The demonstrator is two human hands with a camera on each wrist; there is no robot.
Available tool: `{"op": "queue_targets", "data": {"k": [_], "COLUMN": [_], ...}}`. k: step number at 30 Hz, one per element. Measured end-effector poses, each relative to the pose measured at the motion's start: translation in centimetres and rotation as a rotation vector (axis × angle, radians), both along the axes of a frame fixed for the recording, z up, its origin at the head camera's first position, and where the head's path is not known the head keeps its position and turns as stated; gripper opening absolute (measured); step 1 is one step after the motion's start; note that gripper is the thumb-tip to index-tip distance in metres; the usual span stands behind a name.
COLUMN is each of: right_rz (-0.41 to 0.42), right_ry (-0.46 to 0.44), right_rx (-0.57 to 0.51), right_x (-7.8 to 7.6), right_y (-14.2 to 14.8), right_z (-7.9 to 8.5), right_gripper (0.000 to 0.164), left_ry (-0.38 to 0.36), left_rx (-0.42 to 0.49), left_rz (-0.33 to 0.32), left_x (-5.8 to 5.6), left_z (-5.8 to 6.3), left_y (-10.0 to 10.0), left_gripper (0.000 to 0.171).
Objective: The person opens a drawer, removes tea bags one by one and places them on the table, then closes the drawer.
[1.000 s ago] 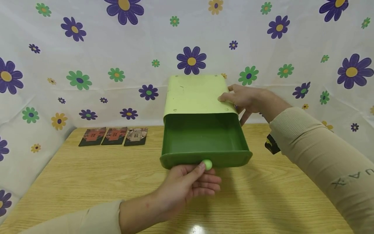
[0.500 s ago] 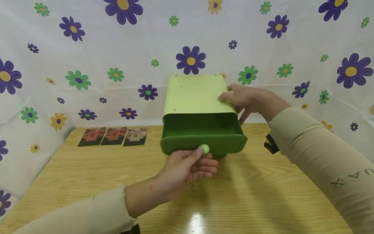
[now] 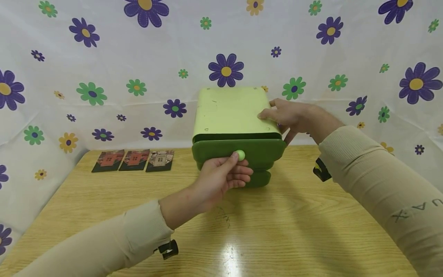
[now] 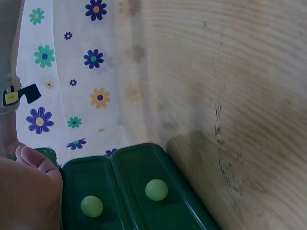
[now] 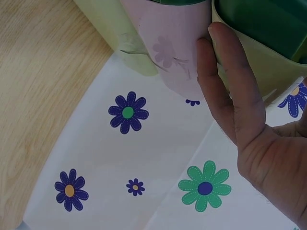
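A small drawer cabinet stands on the table, its pale yellow-green top tier (image 3: 230, 109) uppermost. Its dark green top drawer (image 3: 264, 148) is nearly all the way in, with a narrow dark gap above the front. My left hand (image 3: 223, 173) pinches that drawer's light green round knob (image 3: 241, 155) at the thumb; the other fingers are loosely bent below it. My right hand (image 3: 295, 117) rests on the cabinet's right edge, thumb on top and fingers along the side. In the right wrist view two straight fingers touch where the top tier meets a pink tier (image 5: 165, 48).
Three small dark booklets or cards, the middle one (image 3: 134, 160) among them, lie at the table's back left. Lower drawer fronts with round knobs (image 4: 156, 189) show in the left wrist view. A flower-patterned cloth (image 3: 138, 57) hangs behind the wooden table (image 3: 277, 231).
The top drawer has slid from well out to nearly in, its inside now hidden. My left hand has moved forward with the knob; the right hand has stayed in place.
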State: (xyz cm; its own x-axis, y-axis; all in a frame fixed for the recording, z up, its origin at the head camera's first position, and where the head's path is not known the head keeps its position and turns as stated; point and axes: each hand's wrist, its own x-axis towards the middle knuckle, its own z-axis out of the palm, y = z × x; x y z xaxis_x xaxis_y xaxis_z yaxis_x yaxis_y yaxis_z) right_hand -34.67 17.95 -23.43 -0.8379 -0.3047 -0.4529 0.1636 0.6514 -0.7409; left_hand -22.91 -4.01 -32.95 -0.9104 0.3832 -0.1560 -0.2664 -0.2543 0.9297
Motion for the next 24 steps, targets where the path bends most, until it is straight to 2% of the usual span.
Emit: {"op": "queue_targets", "data": {"k": [4, 11, 18, 24], "right_rz": [-0.016, -0.031, -0.034, -0.019], "right_ry": [-0.004, 0.000, -0.002, -0.006], "right_rx": [-0.020, -0.026, -0.033, -0.037], "right_x": [0.1, 0.0, 0.0, 0.1], "right_y": [0.0, 0.0, 0.0, 0.1], "right_z": [-0.1, 0.0, 0.0, -0.1], "right_gripper": [0.074, 0.074, 0.077, 0.075], "left_ry": [0.013, 0.013, 0.006, -0.006], "left_rx": [-0.016, -0.041, -0.061, -0.065], "left_rz": [0.025, 0.055, 0.061, 0.040], "left_x": [-1.2, -2.4, -2.6, -2.0], "left_z": [-0.2, 0.2, 0.2, -0.5], "left_y": [-0.1, 0.1, 0.3, -0.6], "left_gripper": [0.043, 0.044, 0.042, 0.051]}}
